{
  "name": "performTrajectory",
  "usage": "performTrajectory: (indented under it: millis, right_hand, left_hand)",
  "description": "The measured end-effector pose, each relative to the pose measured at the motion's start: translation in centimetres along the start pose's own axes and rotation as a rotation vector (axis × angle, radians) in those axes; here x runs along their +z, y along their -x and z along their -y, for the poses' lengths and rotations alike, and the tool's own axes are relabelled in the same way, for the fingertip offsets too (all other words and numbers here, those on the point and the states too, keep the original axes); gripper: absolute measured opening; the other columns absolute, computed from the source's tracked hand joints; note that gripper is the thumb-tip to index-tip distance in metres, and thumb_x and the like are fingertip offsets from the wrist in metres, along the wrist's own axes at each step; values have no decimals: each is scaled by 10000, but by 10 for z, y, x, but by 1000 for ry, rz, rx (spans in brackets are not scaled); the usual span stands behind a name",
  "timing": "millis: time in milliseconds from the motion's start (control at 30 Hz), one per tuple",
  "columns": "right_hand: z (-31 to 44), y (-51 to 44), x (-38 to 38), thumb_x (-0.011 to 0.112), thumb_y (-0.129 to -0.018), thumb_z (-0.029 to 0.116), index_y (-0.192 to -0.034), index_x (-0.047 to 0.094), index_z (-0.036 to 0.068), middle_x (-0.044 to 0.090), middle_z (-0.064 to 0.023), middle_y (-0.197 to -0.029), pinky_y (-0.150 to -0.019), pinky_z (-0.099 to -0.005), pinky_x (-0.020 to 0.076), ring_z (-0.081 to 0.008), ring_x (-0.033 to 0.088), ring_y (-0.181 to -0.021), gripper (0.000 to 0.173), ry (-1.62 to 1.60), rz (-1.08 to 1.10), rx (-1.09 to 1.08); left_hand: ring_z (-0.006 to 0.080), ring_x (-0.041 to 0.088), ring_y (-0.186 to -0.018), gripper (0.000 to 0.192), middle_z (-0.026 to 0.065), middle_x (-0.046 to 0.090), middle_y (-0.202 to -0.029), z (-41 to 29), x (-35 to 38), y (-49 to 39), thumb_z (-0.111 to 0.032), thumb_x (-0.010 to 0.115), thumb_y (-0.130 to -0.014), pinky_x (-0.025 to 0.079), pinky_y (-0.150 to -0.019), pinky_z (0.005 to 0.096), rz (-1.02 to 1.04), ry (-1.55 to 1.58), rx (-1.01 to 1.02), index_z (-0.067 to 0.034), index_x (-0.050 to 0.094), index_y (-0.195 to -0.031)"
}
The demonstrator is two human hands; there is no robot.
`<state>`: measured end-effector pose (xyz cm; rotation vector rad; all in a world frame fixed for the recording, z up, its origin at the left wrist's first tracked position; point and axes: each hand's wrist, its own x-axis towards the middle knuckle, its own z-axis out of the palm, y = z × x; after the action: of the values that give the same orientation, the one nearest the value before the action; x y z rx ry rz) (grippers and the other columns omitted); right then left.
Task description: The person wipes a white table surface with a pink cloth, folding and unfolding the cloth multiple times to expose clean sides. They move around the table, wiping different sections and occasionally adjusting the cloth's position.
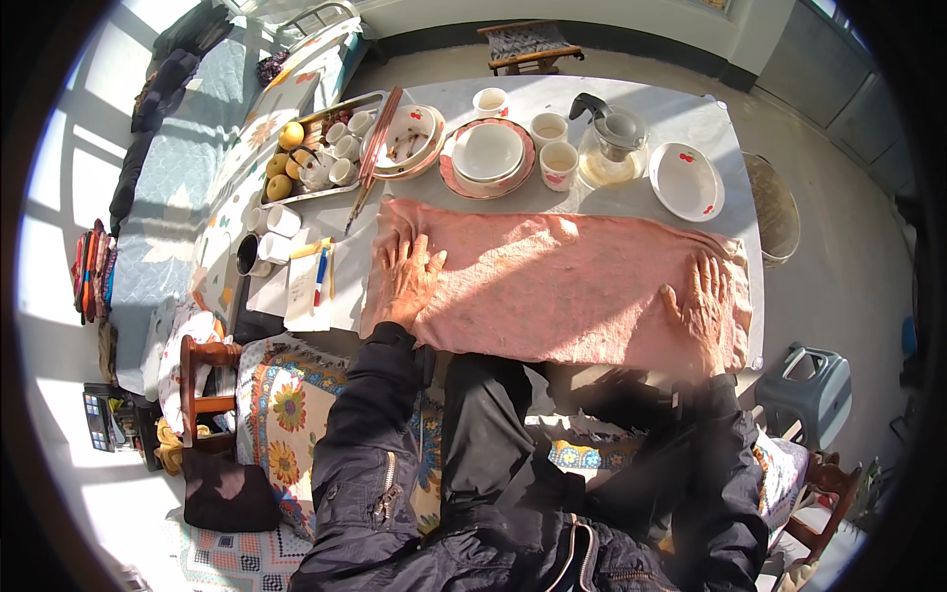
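Observation:
A pink towel lies spread across the near part of the table, its left and right edges wrinkled. My left hand rests palm down on the towel's left end, thumb held away from the fingers. On the right end, my right hand is also laid flat, fingers pointing away from me. Neither hand grips anything. Just beyond the towel stand a pink-rimmed plate with a white bowl stacked on it, several paper cups, a glass teapot and an oval white dish.
At the back left, a tray carries pears and small teacups. Chopsticks lean across a bowl of scraps. White cups, a dark mug and a notepad with pens sit left. A grey plastic stool stands right.

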<state>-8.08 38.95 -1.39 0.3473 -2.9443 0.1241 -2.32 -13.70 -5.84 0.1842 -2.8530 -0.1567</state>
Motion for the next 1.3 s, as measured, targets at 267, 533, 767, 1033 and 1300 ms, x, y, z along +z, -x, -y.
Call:
performTrajectory:
  millis: [267,533,767,1033,1300]
  right_hand:
    - [-6,-4,-2,653,-1005,484,-1566,497,-6,471,-210,-1636,-1298,-538,260,-416,367,-1551,761,11,-12,-30]
    - [-11,-11,2,648,-1009,476,-1554,504,-6,488,-204,-1619,-1286,-540,276,-408,395,-1526,743,58,-71,-73]
    - [-9,-21,-3,660,-995,454,-1526,522,-9,494,-208,-1605,-1281,-541,280,-407,407,-1510,719,3,-72,-66]
    - [-20,-15,-14,718,-958,391,-1518,529,-13,511,-226,-1589,-1277,-536,301,-429,417,-1504,716,-159,-81,-61]
    - [-48,29,-2,647,-1045,305,-1485,592,14,572,-192,-1561,-1218,-480,388,-381,505,-1469,530,-197,-156,-70]
  left_hand:
    - [440,349,-1550,611,219,462,-1632,-46,-7,0,-400,619,-1050,231,-1294,602,-6,115,154,-122,523,-1585]
    - [428,301,-1583,698,191,358,-1719,-85,36,-36,-479,624,-1031,192,-1291,623,146,54,150,-100,498,-1604]
    - [424,317,-1573,707,175,381,-1707,-77,44,-46,-417,711,-978,208,-1284,631,21,97,227,-130,513,-1593]
    - [436,350,-1551,678,217,411,-1682,-78,29,-48,-463,665,-1011,226,-1289,590,96,153,199,-88,543,-1562]
    - [461,363,-1535,633,253,454,-1639,-62,-4,22,-444,559,-1077,242,-1289,564,44,168,201,-67,518,-1585]
